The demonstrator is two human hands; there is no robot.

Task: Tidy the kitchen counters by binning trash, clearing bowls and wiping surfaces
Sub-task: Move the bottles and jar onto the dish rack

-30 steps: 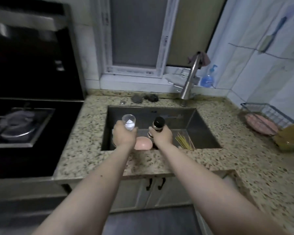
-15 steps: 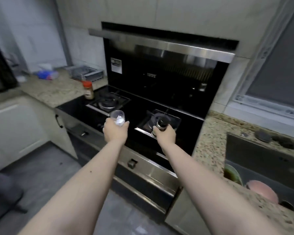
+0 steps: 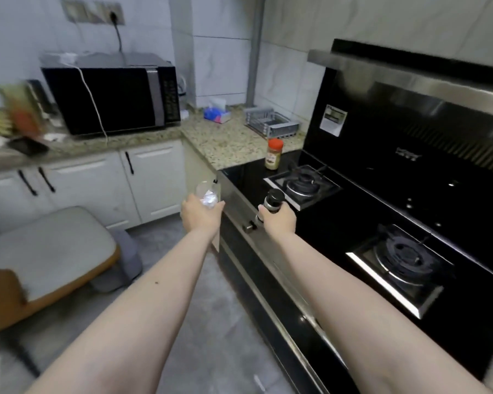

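Speckled granite bench (image 3: 228,143) wraps the corner, carrying a black microwave (image 3: 111,96), blue tissue box (image 3: 217,114), metal wire rack (image 3: 272,123); orange-lidded spice jar (image 3: 274,153) stands at the edge of the black glass gas hob (image 3: 382,223). My left hand (image 3: 201,214) grips a clear glass cup (image 3: 207,194) with crumpled white paper inside, held over grey floor (image 3: 211,322). My right hand (image 3: 278,218) grips a dark black-capped bottle (image 3: 271,201) at the hob's front edge. Grey-cushioned chair (image 3: 40,251) stands left; floor between is open.
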